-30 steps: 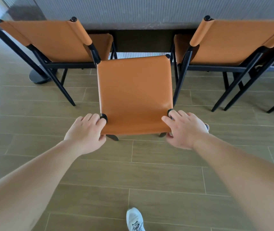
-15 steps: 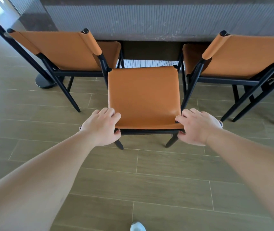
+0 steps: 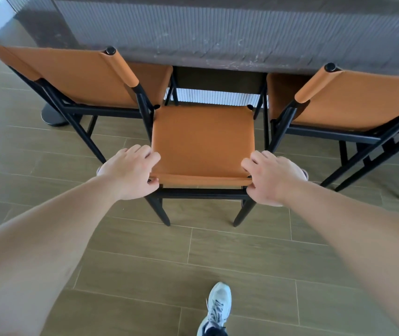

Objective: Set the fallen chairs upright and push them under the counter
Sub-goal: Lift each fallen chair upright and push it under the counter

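Observation:
An orange leather chair with a black frame (image 3: 203, 141) stands on its legs in front of me, between two matching chairs. Its front edge reaches the rim of the dark ribbed counter (image 3: 217, 37). My left hand (image 3: 130, 173) grips the top left corner of its backrest and my right hand (image 3: 273, 178) grips the top right corner. Both rear legs touch the wood-look floor just below my hands.
An upright chair on the left (image 3: 72, 76) and another on the right (image 3: 363, 98) flank the gap closely, their seats partly under the counter. A round black base (image 3: 53, 116) sits at far left. My white shoe (image 3: 217, 306) is on the floor behind the chair.
The chair has swung from leaning back toward me to standing upright and has moved forward into the gap. Both hands kept their hold on the backrest corners.

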Demonstrator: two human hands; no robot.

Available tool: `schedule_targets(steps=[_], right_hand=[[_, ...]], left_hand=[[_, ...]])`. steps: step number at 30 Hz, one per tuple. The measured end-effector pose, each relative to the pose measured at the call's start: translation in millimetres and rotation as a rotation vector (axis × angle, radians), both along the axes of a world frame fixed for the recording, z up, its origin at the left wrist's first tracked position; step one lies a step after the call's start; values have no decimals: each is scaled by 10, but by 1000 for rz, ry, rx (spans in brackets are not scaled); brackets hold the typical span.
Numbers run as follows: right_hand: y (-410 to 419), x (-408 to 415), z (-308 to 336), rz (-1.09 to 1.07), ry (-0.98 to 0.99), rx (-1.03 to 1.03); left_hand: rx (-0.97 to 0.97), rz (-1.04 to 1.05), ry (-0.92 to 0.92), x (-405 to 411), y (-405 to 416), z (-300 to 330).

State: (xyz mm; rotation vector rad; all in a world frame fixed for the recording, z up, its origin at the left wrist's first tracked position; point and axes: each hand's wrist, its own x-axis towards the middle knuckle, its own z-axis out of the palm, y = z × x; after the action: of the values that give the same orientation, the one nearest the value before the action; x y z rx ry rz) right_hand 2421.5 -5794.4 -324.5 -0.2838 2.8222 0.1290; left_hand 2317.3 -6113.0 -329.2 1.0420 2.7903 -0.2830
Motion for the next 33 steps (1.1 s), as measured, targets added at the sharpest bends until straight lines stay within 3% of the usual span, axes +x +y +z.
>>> schedule_targets(steps=[15, 21, 25, 33], right_hand=[[169, -357, -20, 68, -16, -52], [166, -303, 16, 77, -16, -68], [158, -249, -36, 90, 58, 33], [277, -374, -34, 47, -18, 96]], left_hand=[[-81, 41, -101, -344, 179, 62], [-47, 1, -44, -353, 127, 33], [18, -96, 71, -390, 17, -6], [72, -246, 98, -517, 31, 42]])
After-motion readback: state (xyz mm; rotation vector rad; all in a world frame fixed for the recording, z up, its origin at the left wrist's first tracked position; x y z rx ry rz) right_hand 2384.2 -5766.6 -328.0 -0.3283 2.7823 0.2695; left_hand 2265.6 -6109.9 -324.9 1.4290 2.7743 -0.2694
